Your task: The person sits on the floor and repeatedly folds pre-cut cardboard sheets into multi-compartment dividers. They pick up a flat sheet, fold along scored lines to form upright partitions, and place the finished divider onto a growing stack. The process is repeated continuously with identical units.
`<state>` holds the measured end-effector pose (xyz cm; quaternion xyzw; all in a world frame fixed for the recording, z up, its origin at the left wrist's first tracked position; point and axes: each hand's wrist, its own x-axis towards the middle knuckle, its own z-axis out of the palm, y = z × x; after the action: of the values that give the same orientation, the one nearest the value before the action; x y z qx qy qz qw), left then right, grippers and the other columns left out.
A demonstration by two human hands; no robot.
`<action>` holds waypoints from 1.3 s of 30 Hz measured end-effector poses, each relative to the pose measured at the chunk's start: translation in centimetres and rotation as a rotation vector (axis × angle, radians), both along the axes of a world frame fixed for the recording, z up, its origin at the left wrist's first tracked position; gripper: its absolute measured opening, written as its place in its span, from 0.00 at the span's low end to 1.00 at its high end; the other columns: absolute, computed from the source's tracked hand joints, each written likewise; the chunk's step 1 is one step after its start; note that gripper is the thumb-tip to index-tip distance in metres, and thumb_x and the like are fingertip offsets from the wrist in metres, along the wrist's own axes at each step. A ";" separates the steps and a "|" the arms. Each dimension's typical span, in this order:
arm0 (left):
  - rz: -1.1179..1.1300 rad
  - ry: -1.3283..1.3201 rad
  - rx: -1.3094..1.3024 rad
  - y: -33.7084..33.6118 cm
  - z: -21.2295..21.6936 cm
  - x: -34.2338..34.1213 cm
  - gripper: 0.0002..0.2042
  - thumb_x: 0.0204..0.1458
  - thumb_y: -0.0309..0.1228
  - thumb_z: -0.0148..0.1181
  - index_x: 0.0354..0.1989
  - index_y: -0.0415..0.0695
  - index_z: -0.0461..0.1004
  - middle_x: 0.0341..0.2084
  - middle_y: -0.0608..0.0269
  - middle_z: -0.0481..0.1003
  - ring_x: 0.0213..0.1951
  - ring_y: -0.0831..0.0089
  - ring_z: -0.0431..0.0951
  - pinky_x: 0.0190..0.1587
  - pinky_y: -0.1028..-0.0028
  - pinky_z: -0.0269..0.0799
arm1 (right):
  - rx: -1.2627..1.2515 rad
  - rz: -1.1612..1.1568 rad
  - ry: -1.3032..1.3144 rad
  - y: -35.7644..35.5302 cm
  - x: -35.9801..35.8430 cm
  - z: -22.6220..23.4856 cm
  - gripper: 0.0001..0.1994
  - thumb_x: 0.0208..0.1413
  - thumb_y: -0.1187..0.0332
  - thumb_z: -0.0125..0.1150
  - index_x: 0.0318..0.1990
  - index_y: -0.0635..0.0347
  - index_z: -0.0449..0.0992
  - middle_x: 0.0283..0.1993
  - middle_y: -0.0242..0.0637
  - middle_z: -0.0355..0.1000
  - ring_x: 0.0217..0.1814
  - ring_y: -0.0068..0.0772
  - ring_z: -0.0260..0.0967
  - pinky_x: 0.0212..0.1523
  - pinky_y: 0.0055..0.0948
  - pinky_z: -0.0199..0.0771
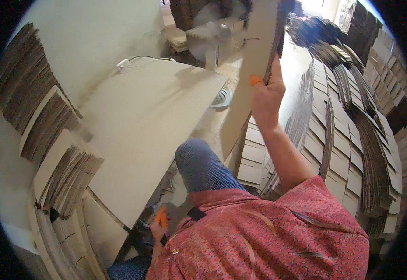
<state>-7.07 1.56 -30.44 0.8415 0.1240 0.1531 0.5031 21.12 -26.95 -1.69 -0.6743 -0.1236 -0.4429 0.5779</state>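
My right hand (266,95) is raised and closed around the edge of a tall bundle of flat cardboard pieces (250,60). The bundle stands upright, with its pale face to the left and a dark layered edge on the right. An orange cover shows on a finger of that hand. Low at my left side, by my lap, is my left hand (158,228). Orange covers are on its stretched fingers, and nothing shows in them. It is near the front edge of a pale tabletop (152,121).
Cardboard stacks (56,163) line the table's left side. Many overlapping stacks (339,135) fill the right. A fan (210,39) stands beyond the table, and a white plug with a cord (123,64) lies at its back edge. My bent knee (203,161) is beside the table.
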 end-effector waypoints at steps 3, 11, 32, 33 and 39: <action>-0.025 0.018 -0.011 1.1 -1.2 -0.6 0.14 0.53 0.24 0.52 0.49 0.41 0.71 0.32 0.60 0.77 0.30 0.75 0.78 0.31 0.76 0.73 | 0.028 -0.141 0.172 -4.1 2.7 -3.0 0.31 0.43 0.84 0.41 0.61 0.64 0.55 0.51 0.56 0.67 0.50 0.44 0.68 0.51 0.28 0.64; 0.022 0.326 -0.046 -0.2 -5.1 -1.5 0.17 0.48 0.22 0.56 0.49 0.43 0.72 0.34 0.58 0.77 0.32 0.73 0.78 0.33 0.76 0.72 | -0.269 -0.451 0.887 -12.2 9.0 -21.5 0.29 0.44 0.81 0.43 0.59 0.72 0.54 0.50 0.62 0.63 0.54 0.57 0.61 0.58 0.37 0.59; 0.091 0.481 -0.103 1.1 -5.2 -2.3 0.17 0.48 0.24 0.58 0.49 0.46 0.72 0.35 0.55 0.77 0.35 0.68 0.78 0.35 0.76 0.71 | -0.308 -0.640 1.777 -10.5 14.2 -42.3 0.23 0.60 0.59 0.36 0.61 0.55 0.56 0.67 0.48 0.45 0.67 0.67 0.38 0.58 0.64 0.42; 0.105 0.467 -0.110 1.4 -4.8 -2.7 0.17 0.48 0.25 0.58 0.49 0.46 0.72 0.35 0.55 0.77 0.35 0.68 0.78 0.35 0.76 0.71 | -0.161 -0.701 1.777 -9.0 14.9 -42.4 0.24 0.60 0.58 0.36 0.62 0.57 0.55 0.68 0.48 0.44 0.67 0.68 0.38 0.59 0.65 0.41; -0.099 0.182 0.100 1.5 5.2 1.4 0.17 0.48 0.24 0.58 0.49 0.46 0.72 0.34 0.54 0.76 0.35 0.66 0.78 0.37 0.75 0.71 | -0.994 -0.154 1.840 -13.1 13.3 -42.0 0.40 0.47 0.42 0.54 0.63 0.57 0.54 0.67 0.49 0.47 0.66 0.67 0.41 0.60 0.69 0.31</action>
<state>-5.63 3.06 -25.22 0.8810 0.1197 0.0569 0.4543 34.44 -40.04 -43.72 -0.9184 0.2389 0.3058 0.0769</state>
